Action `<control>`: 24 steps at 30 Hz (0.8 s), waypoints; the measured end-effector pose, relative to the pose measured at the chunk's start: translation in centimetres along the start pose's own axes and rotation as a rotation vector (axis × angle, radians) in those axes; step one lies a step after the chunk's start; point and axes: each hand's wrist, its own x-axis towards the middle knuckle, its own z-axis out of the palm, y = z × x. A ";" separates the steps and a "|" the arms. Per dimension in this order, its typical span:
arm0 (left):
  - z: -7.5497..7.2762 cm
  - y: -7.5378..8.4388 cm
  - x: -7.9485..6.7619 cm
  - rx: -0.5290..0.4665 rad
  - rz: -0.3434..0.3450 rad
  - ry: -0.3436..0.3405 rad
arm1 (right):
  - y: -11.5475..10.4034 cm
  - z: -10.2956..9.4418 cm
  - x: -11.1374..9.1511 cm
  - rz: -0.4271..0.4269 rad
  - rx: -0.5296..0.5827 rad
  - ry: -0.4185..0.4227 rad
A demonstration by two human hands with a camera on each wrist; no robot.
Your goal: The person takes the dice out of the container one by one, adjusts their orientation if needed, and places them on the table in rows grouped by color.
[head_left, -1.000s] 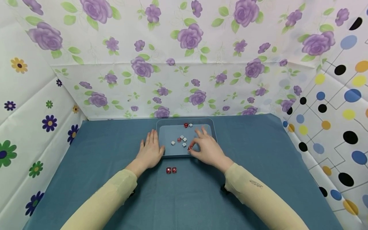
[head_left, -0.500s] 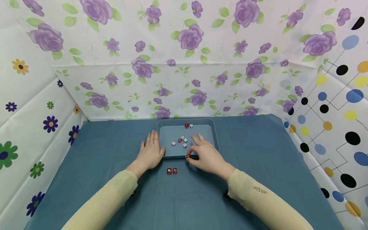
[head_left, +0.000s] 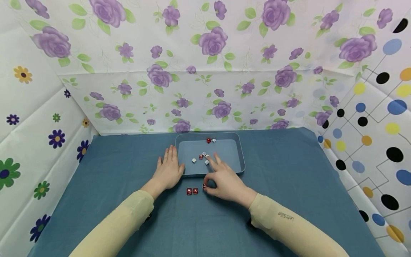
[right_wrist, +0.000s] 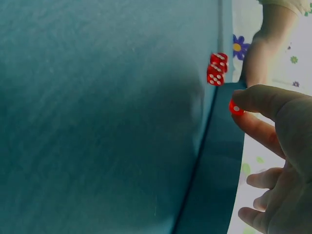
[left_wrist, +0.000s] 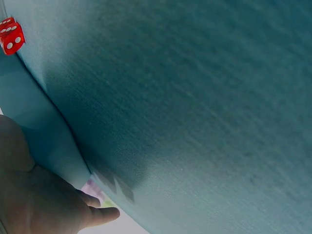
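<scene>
Between thumb and index finger, my right hand (head_left: 226, 182) pinches a red die (right_wrist: 236, 107) just in front of the tray, its other fingers spread over the tray's front rim. Left of that die, two red dice (head_left: 192, 191) sit side by side on the blue cloth. My left hand (head_left: 167, 169) lies with straight fingers along the left side of the blue-grey tray (head_left: 240, 153), thumb at its front left corner. Inside the tray are several white dice (head_left: 194, 161), a red die (head_left: 200, 157) among them, and another red die (head_left: 208, 141) beside a white one near the back wall.
A blue cloth (head_left: 282, 171) covers the table. Behind it hangs a sheet with purple roses (head_left: 221, 109); a flower-printed sheet (head_left: 48, 171) stands at the left and a dotted one (head_left: 372, 150) at the right.
My right hand has carried the pinched red die out of the tray, over its front rim, toward the two red dice on the cloth. The left hand stays at the tray's side.
</scene>
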 end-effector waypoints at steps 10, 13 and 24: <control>-0.2 0.1 -0.1 -0.006 0.000 -0.009 | -0.9 1.0 0.2 -0.009 -0.070 -0.013; -0.2 0.1 -0.1 -0.005 -0.002 -0.010 | -1.0 1.2 0.3 -0.012 -0.090 -0.011; -0.2 0.1 0.0 0.003 -0.003 0.003 | -1.6 1.4 0.4 -0.031 -0.134 0.009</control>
